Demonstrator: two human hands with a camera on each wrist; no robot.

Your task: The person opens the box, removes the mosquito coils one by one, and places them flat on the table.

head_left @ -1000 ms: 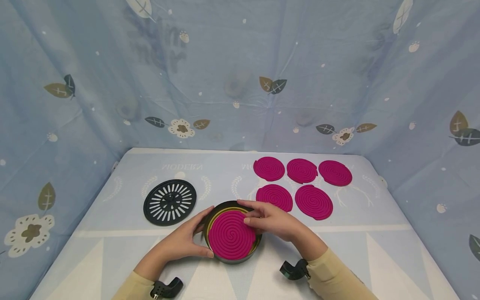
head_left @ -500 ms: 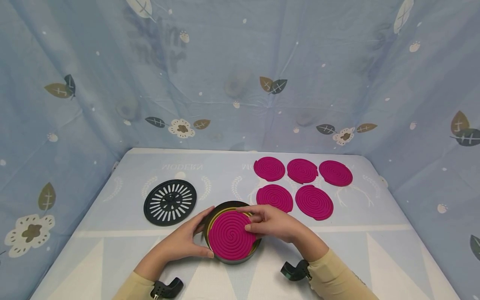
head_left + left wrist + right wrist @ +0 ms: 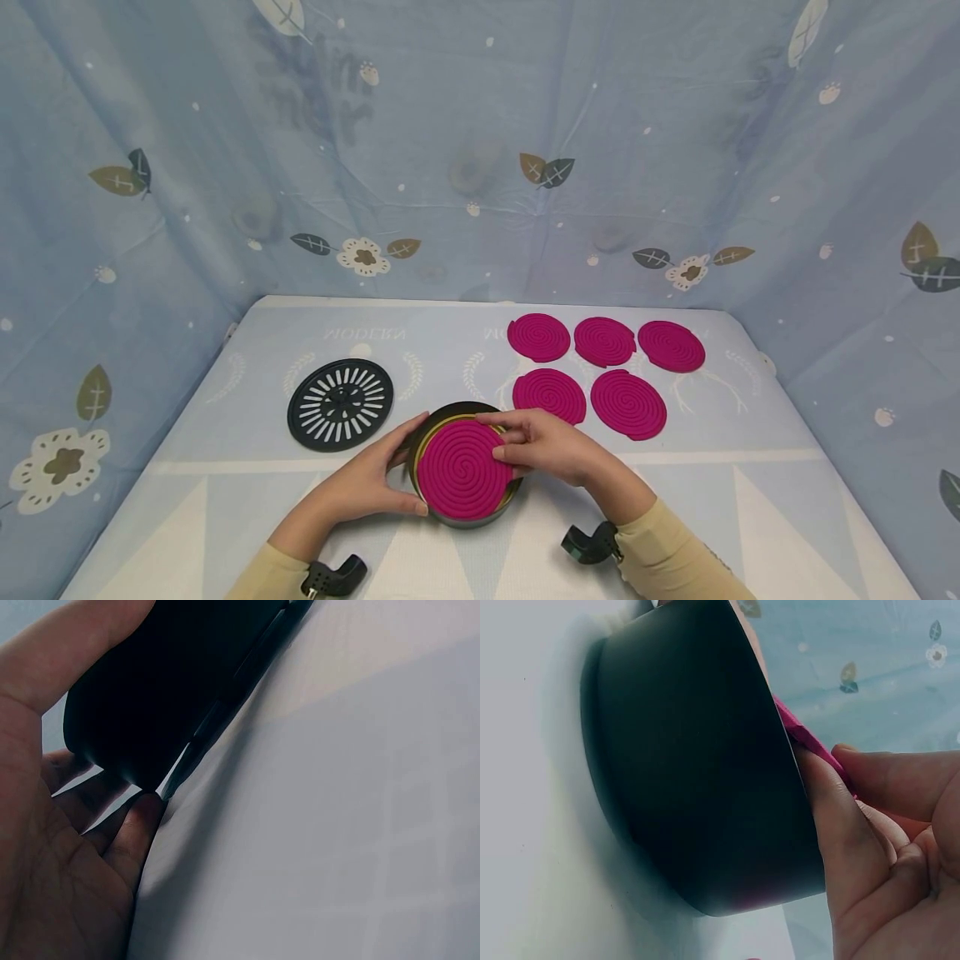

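A round dark tin [image 3: 467, 524] with a yellowish inner rim stands at the front middle of the table in the head view. My left hand [image 3: 375, 482] holds its left side, thumb toward the front and fingers behind; the dark wall [image 3: 165, 690] fills the left wrist view's upper part. A magenta mosquito coil [image 3: 460, 475] lies across the tin's mouth. My right hand [image 3: 551, 446] pinches the coil's right edge between thumb and fingers. In the right wrist view, the coil's edge [image 3: 799, 733] shows slightly above the rim. The tin's inside is mostly hidden.
Several more magenta coils [image 3: 628, 405] lie flat at the back right, the nearest one just behind my right hand. A black slotted lid [image 3: 341, 405] lies on the left of the table [image 3: 247, 517]. Patterned blue cloth [image 3: 480, 125] hangs around the back and sides.
My right hand's fingers have shifted slightly on the coil, and the coil has slid a little to the right over the tin. The left hand and the tin stay put.
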